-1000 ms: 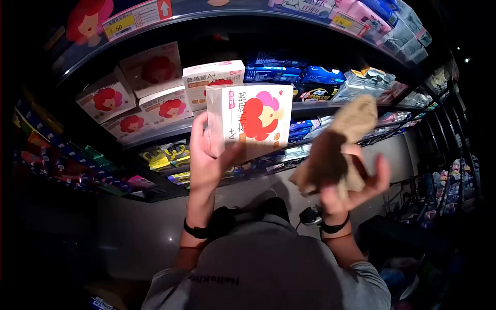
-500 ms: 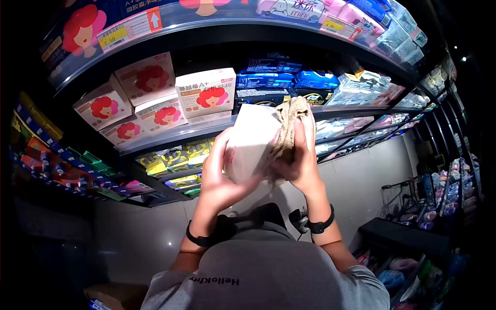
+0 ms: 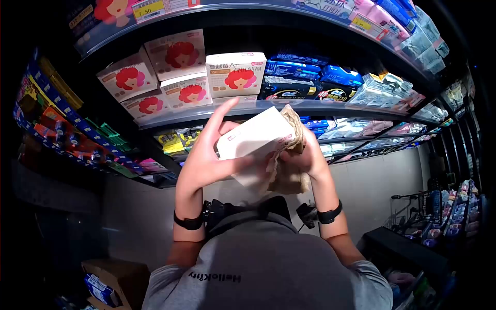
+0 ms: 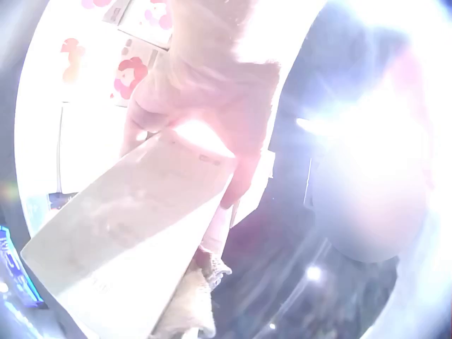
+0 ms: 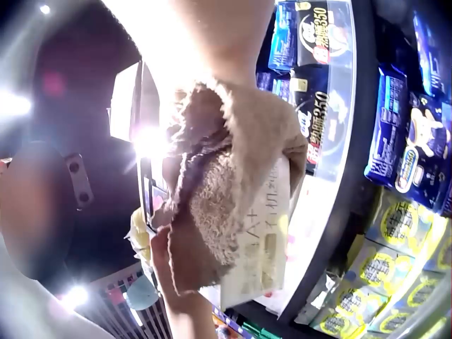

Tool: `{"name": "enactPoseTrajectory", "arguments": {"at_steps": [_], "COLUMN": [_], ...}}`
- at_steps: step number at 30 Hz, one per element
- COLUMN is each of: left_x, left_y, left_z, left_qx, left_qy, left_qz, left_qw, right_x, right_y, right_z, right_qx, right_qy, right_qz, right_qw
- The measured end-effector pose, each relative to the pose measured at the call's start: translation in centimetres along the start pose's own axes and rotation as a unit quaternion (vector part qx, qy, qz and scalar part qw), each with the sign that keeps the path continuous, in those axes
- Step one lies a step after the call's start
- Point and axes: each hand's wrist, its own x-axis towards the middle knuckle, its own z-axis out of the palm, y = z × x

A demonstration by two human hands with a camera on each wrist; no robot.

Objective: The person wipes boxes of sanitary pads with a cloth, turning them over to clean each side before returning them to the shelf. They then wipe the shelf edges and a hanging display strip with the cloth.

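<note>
A white carton (image 3: 256, 132) with one plain side turned up is tilted in front of my chest. My left hand (image 3: 204, 155) grips its left end, thumb along the near side and index finger lifted off. At the other end, my right hand (image 3: 312, 155) holds a crumpled brown cloth (image 3: 289, 178) against the carton. In the right wrist view the cloth (image 5: 212, 212) drapes over the printed face of the carton (image 5: 261, 247), and the right fingers are mostly hidden beneath it. The left wrist view is washed out, but shows the carton (image 4: 127, 226) in the left hand (image 4: 212, 92).
Matching boxes (image 3: 235, 75) with a red-haired figure stand on the shelf (image 3: 175, 116) ahead. Blue packs (image 3: 294, 70) lie to their right, yellow packs (image 3: 178, 139) one level below. A cardboard box (image 3: 119, 279) is on the floor behind left, and a dark bench (image 3: 403, 253) at right.
The right hand has come in from the right with the cloth and met the carton. The carton has turned from its printed front to a plain side and sits lower.
</note>
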Motion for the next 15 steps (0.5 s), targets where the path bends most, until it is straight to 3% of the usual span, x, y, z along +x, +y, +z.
{"name": "enactPoseTrajectory", "arguments": {"at_steps": [2, 4, 6, 7, 9, 10, 12, 13, 14, 15], "left_x": [0.4, 0.7, 0.8, 0.7, 0.9, 0.9, 1.2, 1.6, 1.7, 1.7], "left_y": [0.0, -0.5, -2.9, -3.1, -3.6, -3.5, -3.2, -2.7, -2.6, -2.5], "left_z": [0.0, 0.1, 0.2, 1.4, 3.5, 4.0, 4.1, 4.2, 4.3, 4.2], "left_qx": [-0.032, -0.182, -0.242, -0.192, -0.102, -0.161, -0.160, -0.120, -0.124, -0.011], "left_qy": [0.022, 0.068, -0.008, 0.008, 0.053, 0.056, 0.049, 0.063, 0.070, 0.084], "left_qz": [0.056, 0.110, 0.115, 0.104, 0.053, 0.038, 0.045, 0.059, 0.061, 0.072], "left_qw": [0.998, 0.975, 0.963, 0.976, 0.992, 0.985, 0.985, 0.989, 0.988, 0.994], "right_x": [-0.5, -1.4, -2.3, -2.3, -2.7, -2.7, -2.5, -2.3, -1.8, -1.0], "right_y": [1.5, 1.8, 2.6, 2.3, 1.3, 1.1, 1.2, 0.6, 0.1, 0.0], "right_z": [0.5, 1.4, 1.5, 1.5, 1.8, 1.7, 1.5, 1.3, 1.7, 1.6], "right_qx": [0.056, 0.163, 0.203, 0.202, 0.180, 0.119, 0.047, -0.077, -0.113, -0.149], "right_qy": [0.036, 0.096, 0.147, 0.157, 0.183, 0.207, 0.220, 0.221, 0.237, 0.265], "right_qz": [-0.019, -0.058, -0.038, -0.042, -0.046, -0.059, -0.057, -0.046, -0.084, -0.127], "right_qw": [0.998, 0.980, 0.967, 0.966, 0.966, 0.969, 0.973, 0.971, 0.961, 0.944]}}
